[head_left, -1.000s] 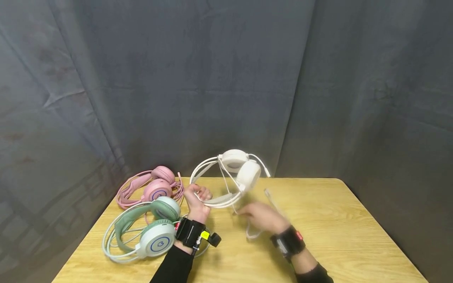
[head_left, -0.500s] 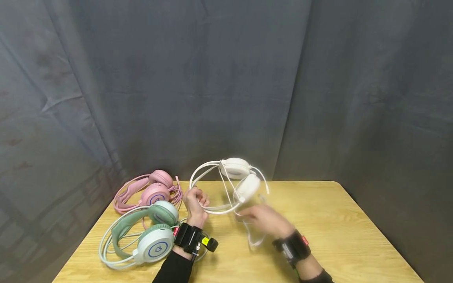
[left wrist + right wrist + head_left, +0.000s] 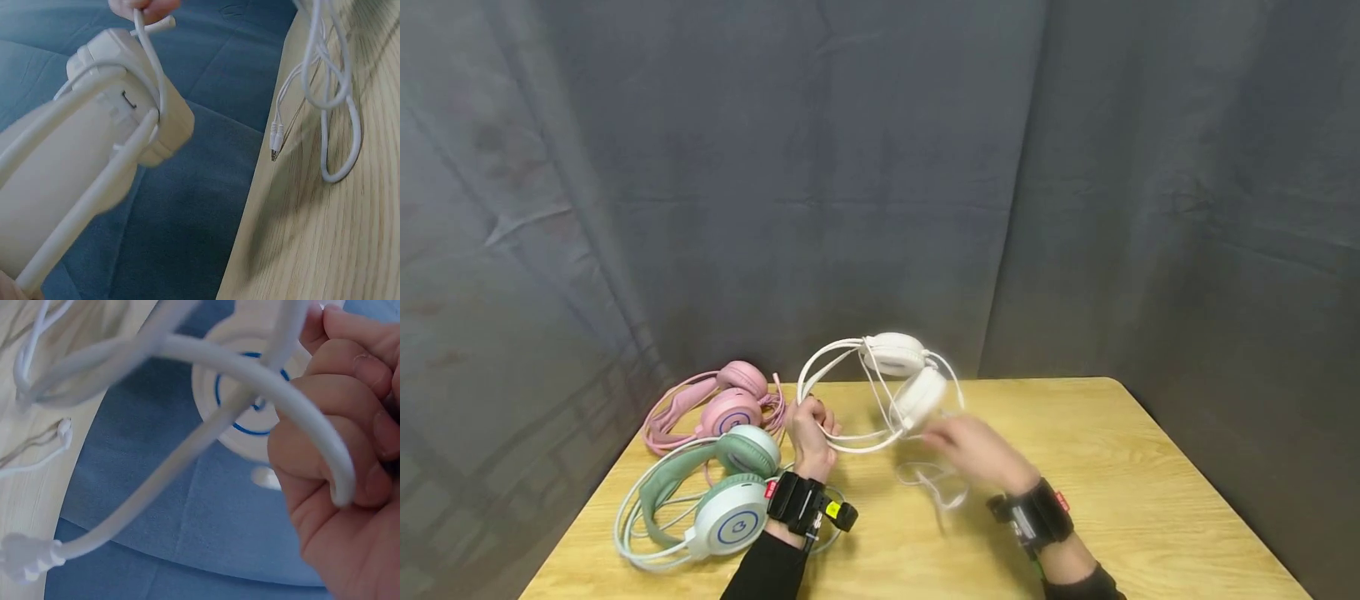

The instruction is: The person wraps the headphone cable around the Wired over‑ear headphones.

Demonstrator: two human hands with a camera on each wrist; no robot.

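The left hand [image 3: 811, 440] grips the white headset [image 3: 895, 379] by its headband, raised above the desk [image 3: 1135, 492]. The right hand [image 3: 973, 454], fingers curled, pinches its cable [image 3: 936, 492]. The slack loops could snag an earcup and tangle.

White headset [image 3: 901, 377] of smooth plastic with a soft satin sheen, its thin white cable [image 3: 934, 486] smooth and rubbery-looking with metal plug tips [image 3: 274, 150]. Rectangular light wooden table [image 3: 1135, 483] has visible grain and a matt to low-sheen finish; the dark grey backdrop curtain [image 3: 880, 167] at 12 o'clock is matt, creased cloth. At 9 o'clock the mint-green headset [image 3: 715, 492] and pink headset [image 3: 722, 400] show smooth plastic cups, padding matt; black wrist straps [image 3: 801, 502] look like matt fabric.
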